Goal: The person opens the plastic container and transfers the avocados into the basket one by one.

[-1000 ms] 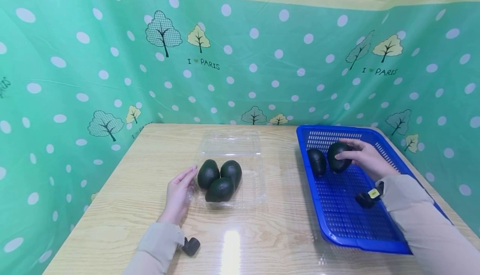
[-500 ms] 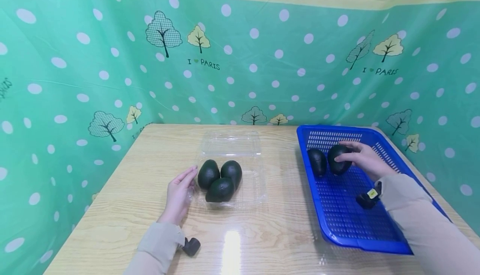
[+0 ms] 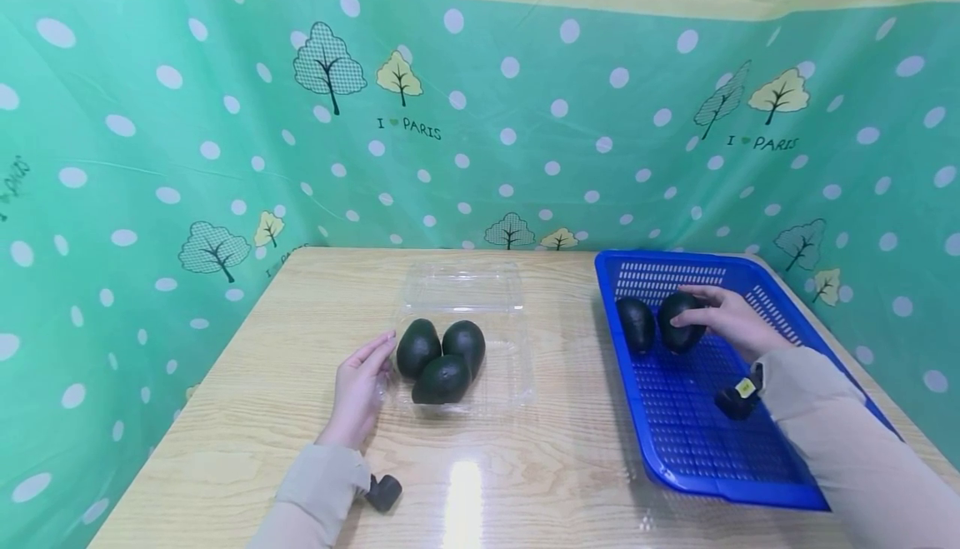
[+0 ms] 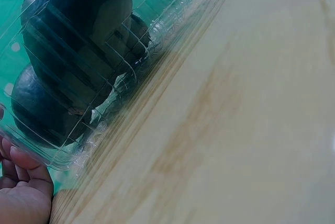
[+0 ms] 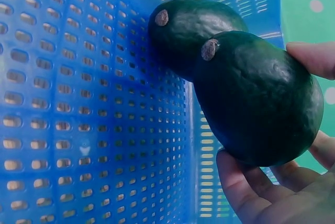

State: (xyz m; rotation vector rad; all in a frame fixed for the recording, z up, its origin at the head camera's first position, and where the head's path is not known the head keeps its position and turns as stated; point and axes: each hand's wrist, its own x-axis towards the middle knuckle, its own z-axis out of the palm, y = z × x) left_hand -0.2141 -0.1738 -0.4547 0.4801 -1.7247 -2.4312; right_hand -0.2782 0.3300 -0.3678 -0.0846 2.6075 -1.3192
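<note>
left of the basket (image 3: 690,449), left hand (image 3: 357,386) pinches the clear box (image 3: 506,366); three avocados (image 3: 441,381) inside, count unchanged. within the basket, right hand (image 3: 738,324) grips a fourth avocado (image 3: 678,336), shifted slightly nearer, beside a fifth avocado (image 3: 636,326).

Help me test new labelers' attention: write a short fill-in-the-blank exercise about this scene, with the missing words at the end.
1. The clear container holds exactly ____ avocados.
2. The container's lid is not closed but ____.
3. The right hand grips one avocado; the basket below it is coloured ____.
4. In the head view, the avocados number ____ altogether.

Missing words: three; open; blue; five.
</note>
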